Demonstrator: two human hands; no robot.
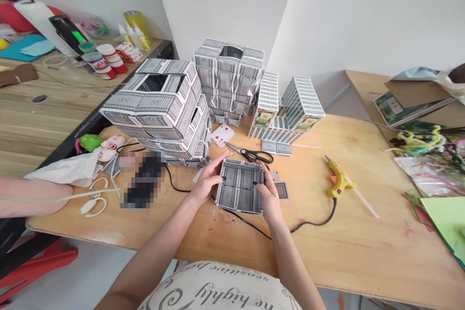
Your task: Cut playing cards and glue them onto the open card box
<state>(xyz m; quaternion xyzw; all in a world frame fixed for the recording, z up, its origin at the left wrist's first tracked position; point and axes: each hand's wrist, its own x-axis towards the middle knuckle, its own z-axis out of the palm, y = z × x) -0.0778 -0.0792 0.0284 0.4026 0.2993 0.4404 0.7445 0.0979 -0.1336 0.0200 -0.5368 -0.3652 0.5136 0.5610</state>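
Note:
Between my two hands I hold a square, open-topped box made of playing cards (pixel 240 186), its grey patterned inside facing me. My left hand (pixel 209 179) grips the left wall with the thumb over the rim. On the opposite wall my right hand (pixel 269 191) does the same. Black-handled scissors (pixel 250 153) lie just beyond the box. A loose card (pixel 282 191) rests face down beside my right hand, and a small pile of face-up cards (pixel 222 135) lies farther back.
Two card-built structures (pixel 156 106) (pixel 228 77) stand at the back left. Stacked card packs (pixel 286 111) stand right of them. A yellow glue gun (pixel 338 179) lies to the right, its black cord crossing toward me. White-handled scissors (pixel 95 203) lie left; craft supplies (pixel 423 143) crowd the right.

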